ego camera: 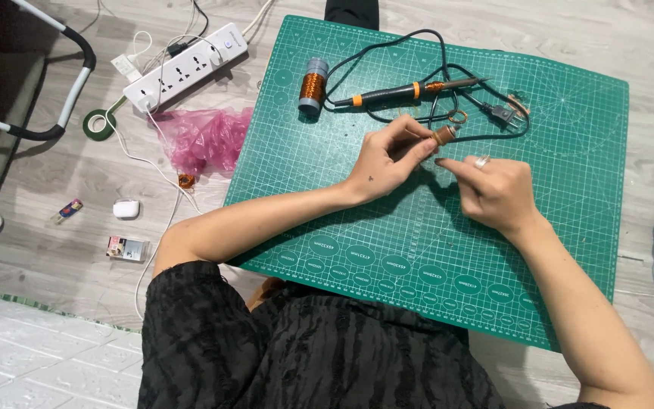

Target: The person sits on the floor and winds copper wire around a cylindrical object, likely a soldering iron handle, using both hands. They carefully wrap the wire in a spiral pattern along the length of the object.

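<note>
My left hand (389, 155) pinches a small copper-wound coil (444, 135) between thumb and fingers, just above the green cutting mat (569, 227). My right hand (493, 189), with a ring on one finger, is closed with its fingertips pointing at the coil from the right; it may be pinching a fine wire, which is too thin to see. Beyond the hands lies a soldering iron (410, 92) with a black and orange handle, its black cord looping around it. A spool of copper wire (312, 86) stands at the mat's far left.
A white power strip (187, 67) with plugged cables lies on the wooden floor to the left, beside a pink plastic bag (204, 138), a roll of green tape (99, 124), a small white case (126, 209) and a small box (128, 248). A plug (502, 113) rests on the mat.
</note>
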